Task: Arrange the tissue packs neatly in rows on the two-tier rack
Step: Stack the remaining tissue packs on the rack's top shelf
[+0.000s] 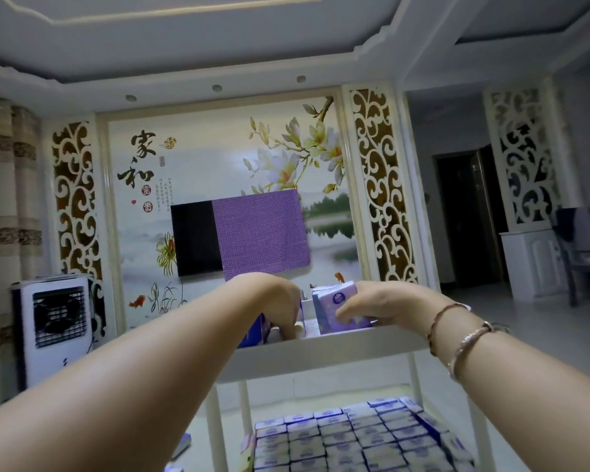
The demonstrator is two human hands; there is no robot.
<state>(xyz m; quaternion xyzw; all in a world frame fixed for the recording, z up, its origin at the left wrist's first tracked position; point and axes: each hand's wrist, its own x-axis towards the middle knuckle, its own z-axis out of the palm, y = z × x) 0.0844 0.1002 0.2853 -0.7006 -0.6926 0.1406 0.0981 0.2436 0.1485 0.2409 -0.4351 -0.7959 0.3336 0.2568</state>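
Both hands reach over the front rim of the white rack's top tier (324,352). The right hand (382,306) grips a purple tissue pack (336,306) standing near the front edge. The left hand (283,310), fingers curled downward, touches a blue pack (256,330) just left. The lower tier's packs (355,434) lie in tight rows.

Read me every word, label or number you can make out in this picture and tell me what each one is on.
"家和": large black brush characters on the wall mural.
"富贵": small red seal-style characters on the mural, under the big ones.
Fine columns of writing beside them: too small to read.
Tissue pack gripped by the right hand: round logo, print blurred.
Packs on the lower tier: labels unreadable.
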